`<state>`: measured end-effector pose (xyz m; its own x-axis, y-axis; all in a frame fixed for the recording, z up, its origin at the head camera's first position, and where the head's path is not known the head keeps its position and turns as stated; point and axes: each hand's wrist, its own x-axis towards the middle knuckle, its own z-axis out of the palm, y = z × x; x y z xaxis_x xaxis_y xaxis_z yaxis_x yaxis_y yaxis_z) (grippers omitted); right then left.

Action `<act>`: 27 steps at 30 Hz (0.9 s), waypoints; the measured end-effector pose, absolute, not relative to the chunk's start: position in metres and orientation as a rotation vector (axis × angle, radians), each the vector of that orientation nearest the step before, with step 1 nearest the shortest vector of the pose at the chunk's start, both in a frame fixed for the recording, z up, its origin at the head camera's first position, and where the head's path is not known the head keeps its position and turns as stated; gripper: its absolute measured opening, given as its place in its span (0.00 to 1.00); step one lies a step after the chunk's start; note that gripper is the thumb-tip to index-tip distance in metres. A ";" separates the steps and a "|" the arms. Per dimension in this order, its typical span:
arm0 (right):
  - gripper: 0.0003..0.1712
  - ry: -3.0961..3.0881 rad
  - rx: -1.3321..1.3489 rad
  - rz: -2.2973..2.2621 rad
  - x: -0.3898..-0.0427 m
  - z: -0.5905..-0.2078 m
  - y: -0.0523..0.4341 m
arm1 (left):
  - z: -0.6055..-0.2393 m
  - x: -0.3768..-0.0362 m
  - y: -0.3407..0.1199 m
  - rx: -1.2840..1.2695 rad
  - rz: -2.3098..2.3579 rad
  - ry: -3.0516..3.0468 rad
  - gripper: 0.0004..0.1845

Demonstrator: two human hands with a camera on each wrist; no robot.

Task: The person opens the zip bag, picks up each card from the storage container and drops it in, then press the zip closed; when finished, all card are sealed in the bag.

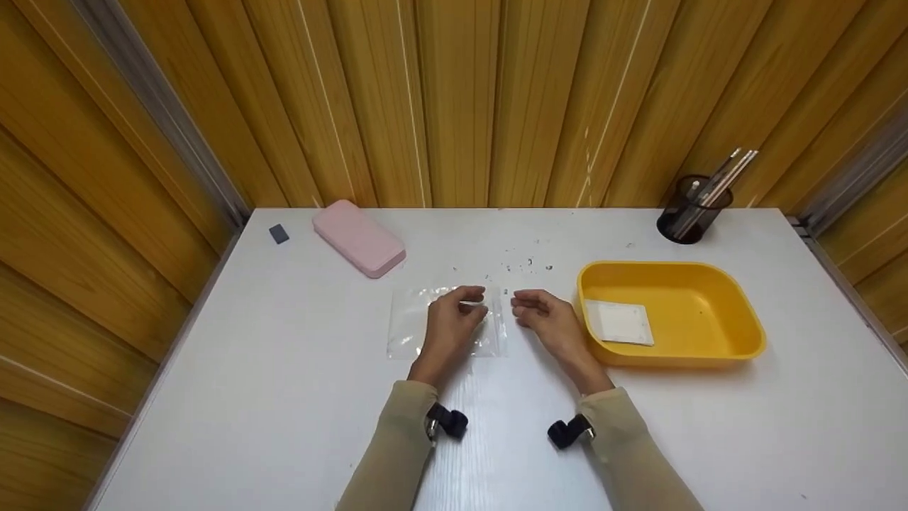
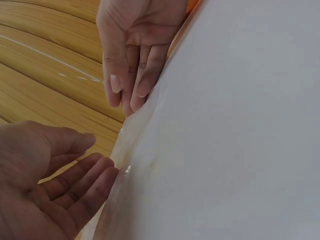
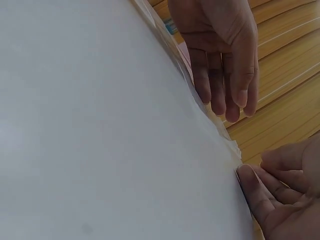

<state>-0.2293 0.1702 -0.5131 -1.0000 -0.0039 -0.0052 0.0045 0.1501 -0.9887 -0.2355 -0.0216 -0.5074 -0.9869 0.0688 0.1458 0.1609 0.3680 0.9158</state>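
- Lying flat on the white table (image 1: pixel 284 397), the clear plastic bag (image 1: pixel 411 319) sits between the pink case (image 1: pixel 359 238) and the yellow tray (image 1: pixel 738 333), well clear of both
- The left hand (image 1: pixel 454 323) rests over the bag's right half, its fingers relaxed and gripping nothing; the left wrist view shows the fingertips (image 2: pixel 102 175) at the film's edge
- The right hand (image 1: pixel 550 319) hovers just beside the bag's right edge, its fingers loosely bent and empty
- To handle the bag well, the person likely needs the left hand to pin the film flat while the right fingertips (image 3: pixel 250 182) work at the edge, since thin film slides and clings
- A white packet (image 1: pixel 618 321) lies in the tray, and a black pen holder (image 1: pixel 691 213) stands behind it
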 end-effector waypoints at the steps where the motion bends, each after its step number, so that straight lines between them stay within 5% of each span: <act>1: 0.17 2.382 -0.003 -2.039 -0.231 -0.514 0.170 | -0.508 -0.237 -0.021 -0.204 -1.701 -2.532 0.15; 27: 0.18 2.094 -0.015 -2.150 -0.238 -0.513 0.168 | -0.511 -0.250 -0.021 -0.199 -1.551 -2.579 0.08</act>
